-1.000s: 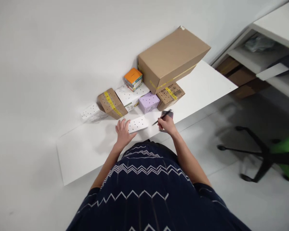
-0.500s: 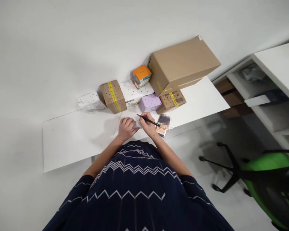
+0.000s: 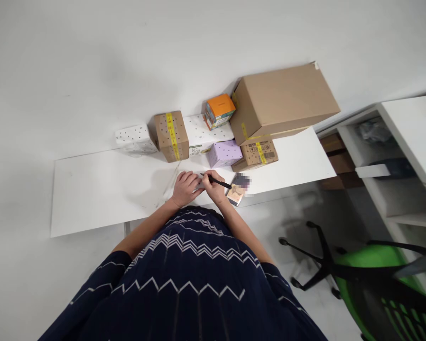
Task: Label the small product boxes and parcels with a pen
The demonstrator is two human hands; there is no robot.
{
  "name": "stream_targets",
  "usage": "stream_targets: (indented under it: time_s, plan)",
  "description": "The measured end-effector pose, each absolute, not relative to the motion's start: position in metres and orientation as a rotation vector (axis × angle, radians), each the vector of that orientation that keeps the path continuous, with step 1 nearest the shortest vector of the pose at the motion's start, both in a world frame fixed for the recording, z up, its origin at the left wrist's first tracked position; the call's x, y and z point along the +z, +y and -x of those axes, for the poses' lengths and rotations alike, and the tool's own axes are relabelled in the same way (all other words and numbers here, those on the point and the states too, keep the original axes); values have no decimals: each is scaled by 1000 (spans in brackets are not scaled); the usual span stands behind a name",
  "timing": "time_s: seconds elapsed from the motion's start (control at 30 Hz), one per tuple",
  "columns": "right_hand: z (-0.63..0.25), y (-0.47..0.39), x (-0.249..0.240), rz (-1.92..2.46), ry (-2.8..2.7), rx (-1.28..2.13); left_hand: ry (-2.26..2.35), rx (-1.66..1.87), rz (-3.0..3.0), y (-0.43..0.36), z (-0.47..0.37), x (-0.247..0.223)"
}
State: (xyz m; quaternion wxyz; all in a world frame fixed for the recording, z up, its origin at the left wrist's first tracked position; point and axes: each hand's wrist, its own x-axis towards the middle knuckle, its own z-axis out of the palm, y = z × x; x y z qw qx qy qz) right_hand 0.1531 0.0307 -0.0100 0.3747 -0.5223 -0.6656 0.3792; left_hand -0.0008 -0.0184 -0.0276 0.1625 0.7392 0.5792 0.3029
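Note:
My right hand [image 3: 215, 188] is closed around a black pen [image 3: 219, 181], whose tip end points up and left. Beside it on the left, my left hand [image 3: 186, 188] is closed on a small white dotted item [image 3: 200, 182], mostly hidden between the two hands. Both hands are at the near edge of the white table [image 3: 88, 194]. Just right of my right hand lies a phone-like flat item [image 3: 236, 192], partly pixelated. Behind the hands stands a lilac dotted box [image 3: 225, 154].
Along the wall stand a white dotted box [image 3: 135, 137], a brown taped box [image 3: 171, 137], a long white box [image 3: 199, 135], an orange box [image 3: 220, 109], a large cardboard box [image 3: 291, 99] and a smaller carton [image 3: 259, 154]. A green chair [image 3: 372, 260] and shelves [image 3: 404, 142] are right.
The view has shifted and turned slightly. My right hand has moved a little closer to my left hand, with the pen still in it.

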Motion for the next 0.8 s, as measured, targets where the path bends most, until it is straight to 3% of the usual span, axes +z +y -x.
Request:
stream_targets:
  time_s: [0.8]
  plan:
    - [-155, 34, -13, 1296, -1796, 942, 1648, 896, -2101, -19, -3, -27]
